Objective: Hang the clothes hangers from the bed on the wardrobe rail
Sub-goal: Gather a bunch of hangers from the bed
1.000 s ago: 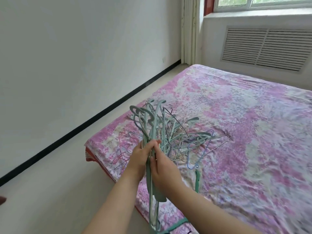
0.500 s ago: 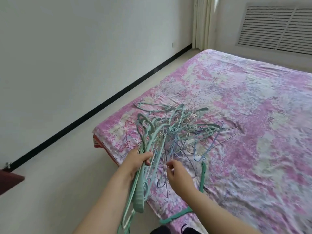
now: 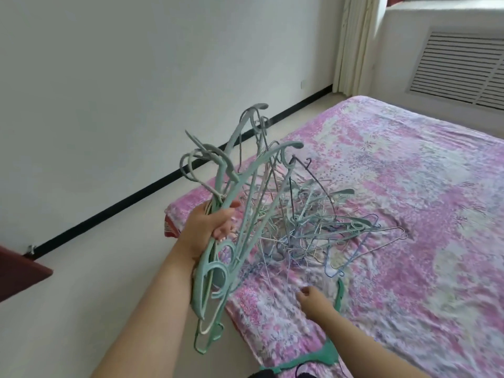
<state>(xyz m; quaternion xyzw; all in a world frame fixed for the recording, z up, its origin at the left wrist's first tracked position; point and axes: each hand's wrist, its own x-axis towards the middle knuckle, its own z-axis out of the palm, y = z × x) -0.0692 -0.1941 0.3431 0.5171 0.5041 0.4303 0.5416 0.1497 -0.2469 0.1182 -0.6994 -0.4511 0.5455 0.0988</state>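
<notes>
Left hand (image 3: 210,227) raised, fingers (image 3: 225,230) clenched; right hand (image 3: 313,298) low.

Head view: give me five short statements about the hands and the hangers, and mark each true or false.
1. The left hand grips a bundle of green hangers. True.
2. The right hand holds a hanger. False: its fingers hold nothing, just above the bed.
3. A tangled pile of hangers lies on the bed. True.
4. The bed cover is plain blue. False: it is a pink floral print.
5. The wardrobe rail is in view. False: no rail shows, only a white wall, the floor and a vent.
</notes>
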